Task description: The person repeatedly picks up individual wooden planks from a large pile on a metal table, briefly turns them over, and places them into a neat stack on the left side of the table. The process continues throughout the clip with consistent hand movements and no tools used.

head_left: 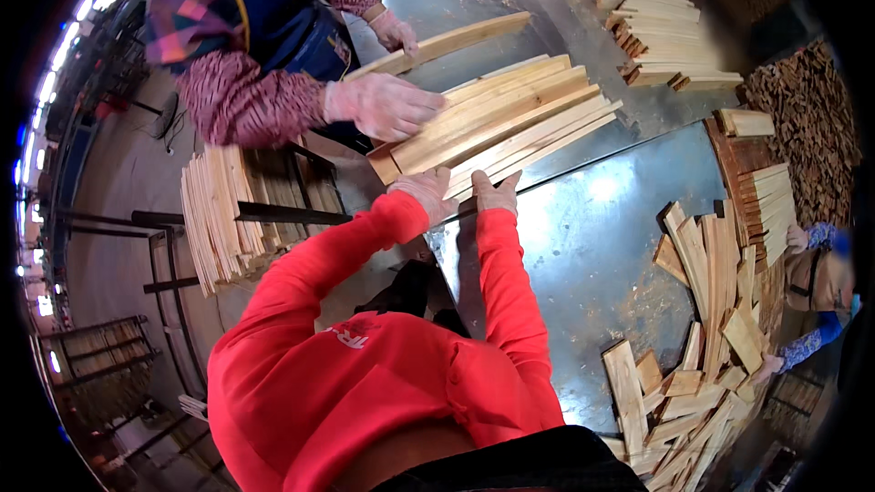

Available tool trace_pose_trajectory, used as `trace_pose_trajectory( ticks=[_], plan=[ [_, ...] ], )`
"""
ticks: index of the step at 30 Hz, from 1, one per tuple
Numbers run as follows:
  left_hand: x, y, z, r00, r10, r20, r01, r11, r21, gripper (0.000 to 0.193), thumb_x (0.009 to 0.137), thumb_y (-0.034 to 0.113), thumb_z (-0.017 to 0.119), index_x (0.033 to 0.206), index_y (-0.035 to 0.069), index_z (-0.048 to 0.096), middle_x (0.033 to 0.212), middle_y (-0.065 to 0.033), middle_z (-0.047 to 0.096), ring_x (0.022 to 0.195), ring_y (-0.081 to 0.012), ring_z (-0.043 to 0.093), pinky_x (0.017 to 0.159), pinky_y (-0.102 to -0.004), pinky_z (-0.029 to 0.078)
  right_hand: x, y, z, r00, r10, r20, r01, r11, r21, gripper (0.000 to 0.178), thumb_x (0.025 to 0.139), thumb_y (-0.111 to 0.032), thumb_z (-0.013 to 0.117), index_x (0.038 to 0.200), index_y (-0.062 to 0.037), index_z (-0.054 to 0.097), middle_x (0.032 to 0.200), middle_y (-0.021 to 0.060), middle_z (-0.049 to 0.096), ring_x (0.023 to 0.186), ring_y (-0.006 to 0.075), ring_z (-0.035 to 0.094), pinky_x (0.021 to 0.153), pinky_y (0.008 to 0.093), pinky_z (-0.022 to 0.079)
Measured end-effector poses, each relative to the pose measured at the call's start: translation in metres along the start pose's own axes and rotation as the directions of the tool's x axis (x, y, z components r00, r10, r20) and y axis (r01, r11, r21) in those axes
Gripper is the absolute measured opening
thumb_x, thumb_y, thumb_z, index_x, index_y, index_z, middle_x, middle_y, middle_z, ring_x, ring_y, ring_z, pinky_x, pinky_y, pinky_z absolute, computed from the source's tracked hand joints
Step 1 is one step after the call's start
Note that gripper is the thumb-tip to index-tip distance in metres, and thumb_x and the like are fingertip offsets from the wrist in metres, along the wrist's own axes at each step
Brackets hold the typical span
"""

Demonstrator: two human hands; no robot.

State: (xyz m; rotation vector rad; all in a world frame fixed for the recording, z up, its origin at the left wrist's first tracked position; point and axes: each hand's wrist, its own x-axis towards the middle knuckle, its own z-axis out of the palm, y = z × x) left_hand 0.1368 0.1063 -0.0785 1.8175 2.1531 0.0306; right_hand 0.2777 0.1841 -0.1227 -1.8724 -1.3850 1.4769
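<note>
Several pale wooden strips [538,141] lie side by side on the metal table in front of me. My left hand [427,193] is at their left ends, fingers closed round the nearest ones. Just to its right, my right hand [495,191] touches the near edge of the strips, thumb and fingers apart. Both hands look covered by thin pale gloves. Wider boards [492,118] lie beyond the strips. Across from me a co-worker's gloved hand [387,107] rests on these boards. That person's other hand [396,33] is at a separate long board [456,41].
Stacked strips [670,27] lie at the far right of the metal table [565,264]. Loose wood pieces [684,401] are heaped at the near right, beside another worker's hand [768,366]. A rack [292,212] with upright strips [219,219] stands at the left.
</note>
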Motion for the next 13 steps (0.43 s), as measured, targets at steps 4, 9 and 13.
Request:
trace_pose_trajectory(
  ticks=[4, 9, 13],
  plan=[
    [-0.014, -0.008, -0.054, 0.964, 0.240, -0.115, -0.265, 0.910, -0.319, 0.033, 0.081, 0.034, 0.061, 0.098, 0.006, 0.064, 0.086, -0.0180, 0.066, 0.081, -0.0349, 0.065, 0.071, -0.0450, 0.051, 0.025, -0.010, 0.015, 0.997, 0.015, -0.081, -0.025, 0.993, -0.117, 0.089, 0.083, -0.040, 0.065, 0.147, 0.0034, 0.022, 0.129, 0.0263, 0.054, 0.120, 0.0359, 0.053, 0.101, 0.0370, 0.042],
    [-0.030, -0.003, -0.015, 0.775, 0.602, -0.194, -0.611, 0.634, -0.474, 0.041, 0.077, 0.022, 0.067, 0.114, 0.005, 0.062, 0.097, -0.0157, 0.067, 0.085, -0.0317, 0.067, 0.071, -0.0374, 0.054, 0.038, 0.034, -0.021, 0.905, -0.033, 0.424, 0.100, 0.986, -0.136, 0.065, 0.089, -0.040, 0.057, 0.139, -0.0008, 0.043, 0.127, 0.0214, 0.057, 0.119, 0.0359, 0.054, 0.100, 0.0362, 0.043],
    [0.006, 0.031, 0.034, 0.797, 0.603, -0.008, -0.511, 0.669, -0.540, 0.042, 0.076, 0.023, 0.068, 0.114, 0.006, 0.062, 0.097, -0.0146, 0.068, 0.080, -0.0301, 0.067, 0.068, -0.0404, 0.055, -0.033, 0.108, -0.116, 0.964, -0.265, -0.005, 0.263, 0.958, -0.118, 0.046, 0.092, -0.032, 0.053, 0.132, -0.0085, 0.053, 0.130, 0.0183, 0.056, 0.121, 0.0331, 0.052, 0.102, 0.0367, 0.042]
  ],
)
